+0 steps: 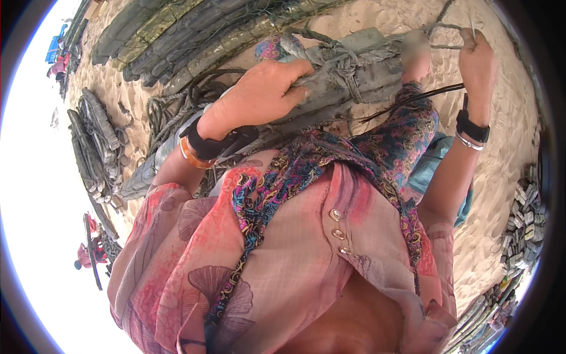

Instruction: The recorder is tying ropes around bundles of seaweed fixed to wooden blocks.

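Observation:
A grey bundle of long, weathered pieces [377, 76] lies across the sand in front of me, with a thick knotted rope [349, 62] wound about it. My left hand [262, 91] rests at the bundle's left part, thumb and forefinger curled over; what they grip is hidden beneath. Raised at the far right, my right hand [479, 62] is closed on a thinner grey rope [445, 46], whose loop runs from the bundle's right end. A thin pale strip [472, 16] stands up by its fingertips; I cannot tell what it is. Dark thin strands [421, 96] stretch from near my right wrist toward the bundle.
Long grey and mossy pieces [177, 35] lie stacked at the far left. Loose rope [171, 112] is heaped beside the bundle. More piles stand at left [97, 141] and right [522, 227]. People [88, 253] are at the left edge. Sand surrounds everything.

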A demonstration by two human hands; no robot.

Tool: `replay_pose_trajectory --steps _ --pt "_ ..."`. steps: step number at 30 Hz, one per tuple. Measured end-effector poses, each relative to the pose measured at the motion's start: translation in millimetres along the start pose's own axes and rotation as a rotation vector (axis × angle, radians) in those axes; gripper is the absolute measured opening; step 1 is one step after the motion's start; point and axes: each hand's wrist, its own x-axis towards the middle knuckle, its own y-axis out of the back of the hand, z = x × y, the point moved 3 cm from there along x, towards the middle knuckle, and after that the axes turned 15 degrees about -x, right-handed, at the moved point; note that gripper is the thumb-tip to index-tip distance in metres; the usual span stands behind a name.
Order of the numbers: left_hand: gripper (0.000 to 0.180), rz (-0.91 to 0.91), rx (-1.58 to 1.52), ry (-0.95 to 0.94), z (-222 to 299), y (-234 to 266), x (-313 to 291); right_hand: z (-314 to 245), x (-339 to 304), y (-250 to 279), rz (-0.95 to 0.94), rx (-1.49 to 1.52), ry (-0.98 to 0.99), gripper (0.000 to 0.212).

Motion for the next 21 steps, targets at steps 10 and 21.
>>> replay_pose_trajectory --steps 10,21 --pt "0.022 0.187 0.146 -0.418 2 5 40 57 -23 -71 -0.233 0.040 -0.293 0.038" --pt "0.018 -0.006 -0.094 -0.228 -2 -22 56 54 -40 -80 -0.266 1.208 -0.616 0.019"
